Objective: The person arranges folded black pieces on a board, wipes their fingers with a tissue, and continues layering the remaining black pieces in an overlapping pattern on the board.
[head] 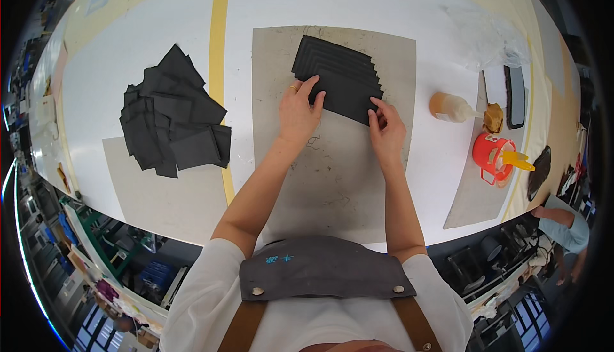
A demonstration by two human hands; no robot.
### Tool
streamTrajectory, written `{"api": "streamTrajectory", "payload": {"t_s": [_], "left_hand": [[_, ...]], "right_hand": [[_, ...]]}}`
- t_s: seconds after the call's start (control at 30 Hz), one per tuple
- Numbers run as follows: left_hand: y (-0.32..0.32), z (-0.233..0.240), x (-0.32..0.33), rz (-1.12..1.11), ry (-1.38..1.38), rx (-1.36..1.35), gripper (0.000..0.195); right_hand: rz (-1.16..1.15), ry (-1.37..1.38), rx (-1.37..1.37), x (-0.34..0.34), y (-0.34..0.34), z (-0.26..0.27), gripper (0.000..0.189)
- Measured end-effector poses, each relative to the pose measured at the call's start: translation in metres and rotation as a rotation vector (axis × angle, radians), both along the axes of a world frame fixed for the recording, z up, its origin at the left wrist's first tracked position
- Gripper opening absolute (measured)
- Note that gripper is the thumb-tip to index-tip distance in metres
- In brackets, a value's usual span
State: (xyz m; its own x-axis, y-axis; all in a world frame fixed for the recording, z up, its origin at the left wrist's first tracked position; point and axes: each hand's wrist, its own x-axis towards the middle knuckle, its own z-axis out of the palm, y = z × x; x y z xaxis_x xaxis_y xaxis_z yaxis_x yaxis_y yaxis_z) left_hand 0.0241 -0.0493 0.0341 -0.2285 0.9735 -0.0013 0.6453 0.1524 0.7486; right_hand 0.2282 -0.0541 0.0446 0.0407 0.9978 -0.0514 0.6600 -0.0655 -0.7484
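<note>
Several black fabric pieces lie overlapped in a stepped fan on a grey board in front of me. My left hand touches the left part of the nearest piece with thumb and forefinger. The right end of that piece is between the thumb and fingers of my right hand. A ring is on a finger of my left hand. To the left, a loose heap of similar black pieces lies partly over another grey board and reaches the yellow tape strip.
At the right lie a squeeze bottle with amber liquid, its tip by a brown lump, a red cup with a yellow-handled tool, a dark phone-like slab and clear plastic film. Another person is at far right.
</note>
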Motion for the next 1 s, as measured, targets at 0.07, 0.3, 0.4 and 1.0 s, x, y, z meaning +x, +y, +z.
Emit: {"api": "streamTrajectory", "payload": {"t_s": [0.07, 0.3, 0.4, 1.0], "left_hand": [[0.0, -0.001, -0.001, -0.004, 0.0, -0.003, 0.032], [-0.004, -0.008, -0.001, 0.053, 0.098, 0.117, 0.036], [-0.007, 0.002, -0.005, 0.067, 0.146, 0.137, 0.044], [-0.194, -0.005, -0.266, 0.839, 0.31, -0.3, 0.066]], "right_hand": [[0.005, -0.048, -0.028, -0.001, 0.0, 0.0, 0.026], [0.173, -0.217, 0.22, -0.033, 0.008, 0.021, 0.027], [0.296, -0.334, 0.265, -0.029, 0.014, 0.012, 0.025], [0.27, -0.225, 0.212, -0.042, 0.013, 0.037, 0.023]]}}
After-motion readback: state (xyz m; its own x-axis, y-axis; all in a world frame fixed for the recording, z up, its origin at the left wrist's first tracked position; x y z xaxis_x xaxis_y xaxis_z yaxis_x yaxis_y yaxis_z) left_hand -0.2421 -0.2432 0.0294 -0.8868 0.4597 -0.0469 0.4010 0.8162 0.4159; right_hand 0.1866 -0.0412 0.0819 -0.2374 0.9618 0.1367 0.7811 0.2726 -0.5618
